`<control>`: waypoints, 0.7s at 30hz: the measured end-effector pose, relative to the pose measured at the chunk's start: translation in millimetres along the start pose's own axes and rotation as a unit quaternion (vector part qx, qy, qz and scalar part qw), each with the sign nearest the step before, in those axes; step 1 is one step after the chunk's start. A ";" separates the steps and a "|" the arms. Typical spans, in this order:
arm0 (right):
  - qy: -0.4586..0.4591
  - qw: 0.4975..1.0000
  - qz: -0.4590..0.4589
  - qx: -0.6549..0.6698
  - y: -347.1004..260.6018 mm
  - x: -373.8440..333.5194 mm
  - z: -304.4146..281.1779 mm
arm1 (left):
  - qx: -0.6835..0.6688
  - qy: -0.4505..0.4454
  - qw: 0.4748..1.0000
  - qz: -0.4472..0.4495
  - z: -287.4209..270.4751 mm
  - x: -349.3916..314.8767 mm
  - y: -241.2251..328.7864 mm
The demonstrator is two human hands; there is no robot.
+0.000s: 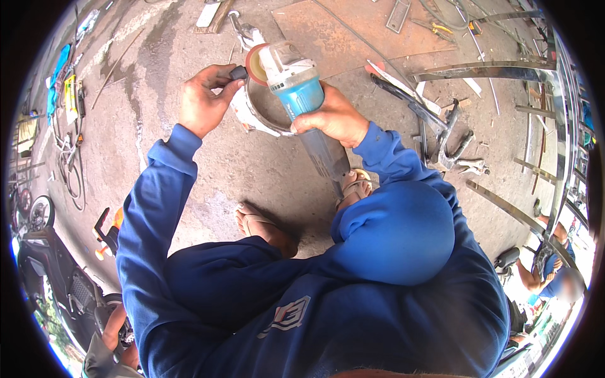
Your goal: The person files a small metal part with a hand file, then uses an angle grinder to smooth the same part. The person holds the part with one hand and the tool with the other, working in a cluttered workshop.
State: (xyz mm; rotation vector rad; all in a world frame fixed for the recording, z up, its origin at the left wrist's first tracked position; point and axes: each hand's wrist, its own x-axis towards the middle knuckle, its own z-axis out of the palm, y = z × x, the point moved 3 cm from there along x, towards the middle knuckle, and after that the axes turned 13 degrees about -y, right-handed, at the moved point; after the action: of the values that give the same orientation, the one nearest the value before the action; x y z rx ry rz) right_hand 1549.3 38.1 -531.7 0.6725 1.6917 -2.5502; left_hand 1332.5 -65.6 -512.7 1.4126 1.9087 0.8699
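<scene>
My right hand (334,118) is wrapped round the body of a teal and grey angle grinder (300,94), which slants up and left over the floor. At its head, a reddish-brown and tan disc (256,65) shows beside the clear guard. Between thumb and fingers of my left hand (205,99) is a small dark block (238,72), held at the disc's left edge; whether they touch I cannot tell. Below the grinder head lies a round whitish ring or rim (244,112), partly hidden by the tool and my hands.
A rusty metal sheet (359,31) lies at the far side. Dark metal frame parts (444,129) and long bars (485,70) stand on the right. Cables (66,148) lie at left, near a parked motorcycle (53,277). Another person (554,271) sits at the lower right.
</scene>
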 end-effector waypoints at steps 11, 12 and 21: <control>-0.001 1.000 -0.003 -0.001 2.1 1.2 0.3 | 0.044 0.009 0.998 0.036 -6.2 1.3 -2.9; -0.001 1.000 -0.001 0.001 2.3 1.1 0.2 | 0.055 0.008 0.997 0.048 -9.9 1.5 -2.7; -0.006 1.000 0.004 0.022 4.3 0.7 0.4 | 0.095 -0.002 0.990 0.102 -8.8 1.3 2.3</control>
State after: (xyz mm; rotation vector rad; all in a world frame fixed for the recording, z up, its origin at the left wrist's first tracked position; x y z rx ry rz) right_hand 1549.6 36.2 -535.6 0.6642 1.6323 -2.5874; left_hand 1326.6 -65.2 -505.7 1.7459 1.9083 0.7931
